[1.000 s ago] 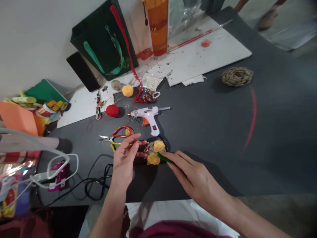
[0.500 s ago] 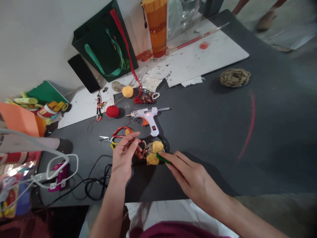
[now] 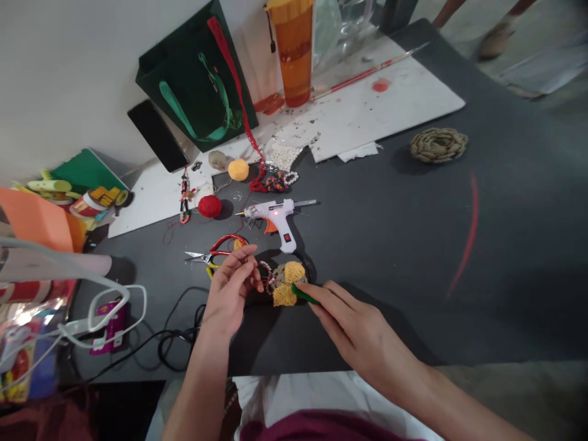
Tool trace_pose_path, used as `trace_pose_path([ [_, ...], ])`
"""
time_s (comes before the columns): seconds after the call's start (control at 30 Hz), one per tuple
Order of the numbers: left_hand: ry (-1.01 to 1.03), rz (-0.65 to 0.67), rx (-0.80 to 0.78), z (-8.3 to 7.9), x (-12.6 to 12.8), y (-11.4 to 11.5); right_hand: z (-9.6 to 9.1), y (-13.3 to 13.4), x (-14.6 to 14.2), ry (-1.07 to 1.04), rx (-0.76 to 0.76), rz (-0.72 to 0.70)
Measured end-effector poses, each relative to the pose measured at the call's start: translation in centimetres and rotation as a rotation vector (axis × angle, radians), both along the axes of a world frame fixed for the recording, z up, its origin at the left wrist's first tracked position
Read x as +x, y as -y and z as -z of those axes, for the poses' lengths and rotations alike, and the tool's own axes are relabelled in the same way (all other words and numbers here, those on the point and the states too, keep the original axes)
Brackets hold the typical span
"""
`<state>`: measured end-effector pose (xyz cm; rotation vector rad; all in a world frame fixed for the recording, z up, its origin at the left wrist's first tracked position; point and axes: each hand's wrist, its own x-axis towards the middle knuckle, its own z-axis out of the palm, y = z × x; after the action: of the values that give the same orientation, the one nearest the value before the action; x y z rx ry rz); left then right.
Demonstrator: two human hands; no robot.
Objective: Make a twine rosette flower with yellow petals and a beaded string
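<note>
My right hand point(image 3: 353, 315) pinches a slim green-handled tool point(image 3: 304, 294), its tip pointing left over a small crocheted piece. Two yellow knitted petals point(image 3: 285, 295) sit on that piece, with a brown-grey base point(image 3: 278, 277) partly under them. Just left of it, my left hand point(image 3: 233, 285) has its fingers curled together with the thumb; what they hold is too small to make out. A loop of small beads point(image 3: 265, 269) lies between those fingers and the petals.
A white glue gun point(image 3: 275, 214) with a lit red light lies beyond my hands. Red-handled scissors point(image 3: 211, 254) are on the left, near black cable point(image 3: 177, 349). Balls of red yarn point(image 3: 210, 206) and yellow yarn point(image 3: 238, 169) rest farther back. A coiled rope piece point(image 3: 438, 146) lies right.
My left-hand fingers have drawn slightly left and down, and more of the beaded loop shows. My right hand and the green-handled tool stay almost where they were.
</note>
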<state>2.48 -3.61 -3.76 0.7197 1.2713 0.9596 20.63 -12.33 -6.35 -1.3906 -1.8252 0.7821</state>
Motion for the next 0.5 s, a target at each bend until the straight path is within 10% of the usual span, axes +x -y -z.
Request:
trace_pose_path([
  [0.5, -0.32, 0.16, 0.114, -0.09, -0.91, 0.1, -0.11, -0.01, -0.01, -0.001, -0.004, 0.008],
])
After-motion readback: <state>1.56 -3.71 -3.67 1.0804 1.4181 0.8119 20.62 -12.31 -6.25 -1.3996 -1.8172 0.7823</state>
